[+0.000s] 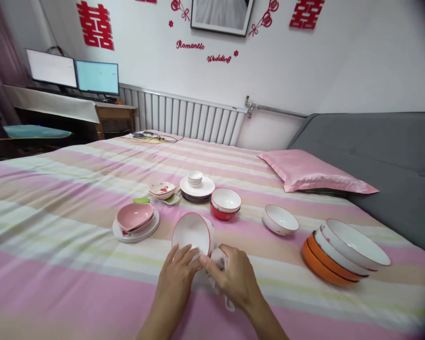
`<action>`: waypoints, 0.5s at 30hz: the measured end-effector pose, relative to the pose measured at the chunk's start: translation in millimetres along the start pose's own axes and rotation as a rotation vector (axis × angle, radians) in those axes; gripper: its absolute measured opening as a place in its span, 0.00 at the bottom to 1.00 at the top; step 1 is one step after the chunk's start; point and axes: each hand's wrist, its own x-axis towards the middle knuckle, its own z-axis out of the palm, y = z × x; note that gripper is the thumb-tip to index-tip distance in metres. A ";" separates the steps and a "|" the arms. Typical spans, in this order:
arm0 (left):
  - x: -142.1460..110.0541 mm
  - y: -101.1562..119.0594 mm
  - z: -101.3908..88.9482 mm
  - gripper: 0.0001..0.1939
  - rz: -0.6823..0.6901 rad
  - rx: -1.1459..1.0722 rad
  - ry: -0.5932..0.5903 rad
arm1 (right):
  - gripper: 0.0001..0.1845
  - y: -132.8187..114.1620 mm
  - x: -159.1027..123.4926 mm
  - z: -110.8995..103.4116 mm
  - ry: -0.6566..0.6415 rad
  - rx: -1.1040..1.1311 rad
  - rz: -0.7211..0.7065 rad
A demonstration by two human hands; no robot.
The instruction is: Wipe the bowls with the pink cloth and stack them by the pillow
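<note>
A white bowl (190, 232) with a red rim is tipped on its side, its inside facing me. My left hand (179, 267) grips its lower rim, fingers reaching over the edge. My right hand (230, 271) is closed on a pale, crumpled cloth (218, 259) at the bowl's right side, the thumb near the rim. Part of the cloth dangles below the right hand. Just beyond, a white bowl (226, 199) sits in a red bowl (224, 213). To the right, another white bowl (280, 220) stands alone on the striped bedsheet (92, 283).
Stacked orange and white bowls (354, 243) lean at the right. Pink heart-shaped dishes (134, 216) rest on white plates (155, 225) at left. Further back are patterned dishes (162, 189) and small white bowls (194, 176) on a plate stack (207, 187). A pink pillow (311, 170) lies behind.
</note>
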 end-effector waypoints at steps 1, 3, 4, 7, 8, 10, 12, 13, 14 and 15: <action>0.1 0.3 0.2 0.18 0.000 0.006 -0.005 | 0.22 -0.4 -0.5 0.6 0.014 -0.033 0.013; 0.7 0.5 0.9 0.19 -0.007 0.030 0.006 | 0.21 0.1 0.1 2.4 0.060 -0.088 0.064; 1.1 0.2 1.5 0.19 -0.001 0.046 0.017 | 0.21 0.8 1.2 3.2 0.079 -0.107 0.093; 2.3 -3.4 4.3 0.21 0.056 0.109 0.071 | 0.17 4.4 6.6 4.2 0.086 -0.029 0.170; 2.9 -5.3 5.3 0.22 0.087 0.134 0.099 | 0.16 6.2 9.0 3.9 0.076 0.046 0.189; 4.8 -8.6 6.8 0.21 0.141 0.157 0.162 | 0.14 10.8 14.4 3.1 0.066 0.201 0.215; 7.9 -8.8 5.9 0.20 0.180 0.128 0.241 | 0.13 16.8 20.1 3.1 0.057 0.320 0.239; 9.7 -7.1 4.0 0.20 0.176 0.101 0.279 | 0.12 20.0 22.9 3.6 0.049 0.369 0.259; 11.5 -4.1 1.1 0.21 0.143 0.070 0.317 | 0.12 23.3 25.5 4.5 0.034 0.432 0.284; 13.2 -0.3 -2.5 0.22 0.098 0.044 0.356 | 0.11 26.3 27.9 5.7 0.013 0.504 0.313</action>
